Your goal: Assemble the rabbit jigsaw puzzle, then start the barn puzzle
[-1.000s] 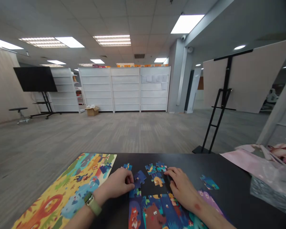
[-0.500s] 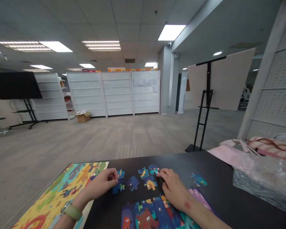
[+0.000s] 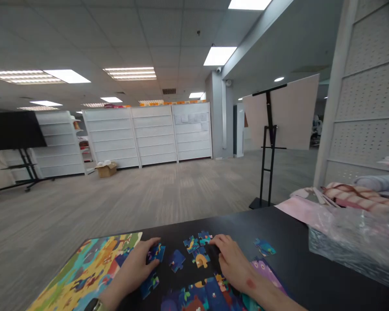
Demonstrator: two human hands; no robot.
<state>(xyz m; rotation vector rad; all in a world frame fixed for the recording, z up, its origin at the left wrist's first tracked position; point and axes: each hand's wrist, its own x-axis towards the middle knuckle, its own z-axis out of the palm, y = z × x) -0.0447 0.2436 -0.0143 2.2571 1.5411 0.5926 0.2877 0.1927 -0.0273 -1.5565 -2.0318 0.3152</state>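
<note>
My left hand [image 3: 134, 270] curves its thumb and fingers around opposite edges of a blue puzzle piece [image 3: 157, 252] on the black table. Nearer me, just below that thumb, lies another dark blue puzzle piece [image 3: 150, 285]. My right hand [image 3: 233, 263] rests with thumb and fingers apart, its fingertips at the edge of a teal puzzle piece [image 3: 205, 237]. That piece sits in a small cluster with a yellow-patterned piece [image 3: 192, 244] and an orange-arched piece [image 3: 201, 258]. Between the hands is a loose purple-blue piece [image 3: 176, 261]. A partly assembled puzzle [image 3: 197, 298] with a bear lies closest to me, partly covered by my right forearm.
A yellow illustrated sheet [image 3: 84, 276] lies at the left of the table [image 3: 298, 250]. Joined blue pieces [image 3: 265, 246] lie to the right. A plastic-wrapped package [image 3: 353, 242] and pink fabric [image 3: 298, 209] occupy the right edge. Beyond stands a black stand [image 3: 267, 172].
The view has tilted up and turned right. My left hand has gone from a pinch to a wider hold around the blue piece. The dark blue piece below has shifted towards me. My right hand stays put.
</note>
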